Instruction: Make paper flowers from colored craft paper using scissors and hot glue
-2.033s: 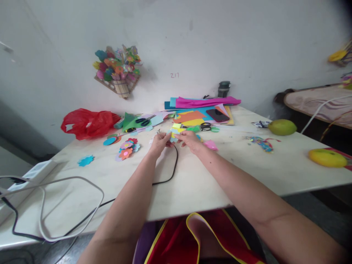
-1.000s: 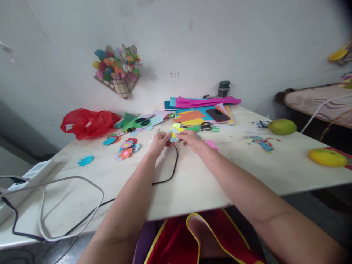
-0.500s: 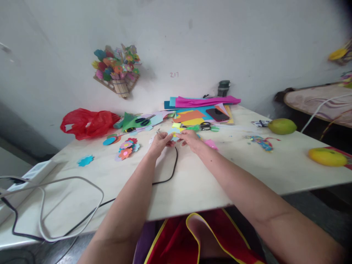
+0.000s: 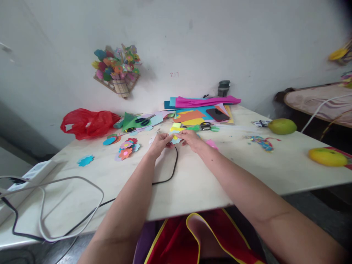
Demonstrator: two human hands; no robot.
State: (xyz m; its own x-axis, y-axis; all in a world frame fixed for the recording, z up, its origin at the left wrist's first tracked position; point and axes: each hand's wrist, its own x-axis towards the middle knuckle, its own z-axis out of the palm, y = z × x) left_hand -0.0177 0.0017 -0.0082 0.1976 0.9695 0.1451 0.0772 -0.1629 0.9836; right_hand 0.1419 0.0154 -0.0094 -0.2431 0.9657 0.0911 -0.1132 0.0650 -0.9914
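Between my two hands is a small light blue paper flower (image 4: 175,140) with a yellow centre, held just above the table. My left hand (image 4: 161,143) pinches its left side, and my right hand (image 4: 190,139) pinches its right side. Left of my hands lies a group of paper flowers (image 4: 126,150) in orange, red, pink and blue. A blue paper flower (image 4: 85,160) lies farther left, and paper circles (image 4: 110,140) rest behind it. Scissors (image 4: 205,126) lie behind my right hand, next to green paper pieces.
Coloured sheets (image 4: 189,116) with a phone (image 4: 217,114) lie at the back of the table (image 4: 192,183). A red bag (image 4: 89,123) is back left. Cables (image 4: 74,178) and a power strip (image 4: 30,179) lie left, mangoes (image 4: 282,126) right. A black cable (image 4: 174,167) runs below my hands.
The light blue flower has shifted slightly down and tilted between my fingers, so more of the yellow paper behind it shows. Both hands keep their grip and have hardly moved.
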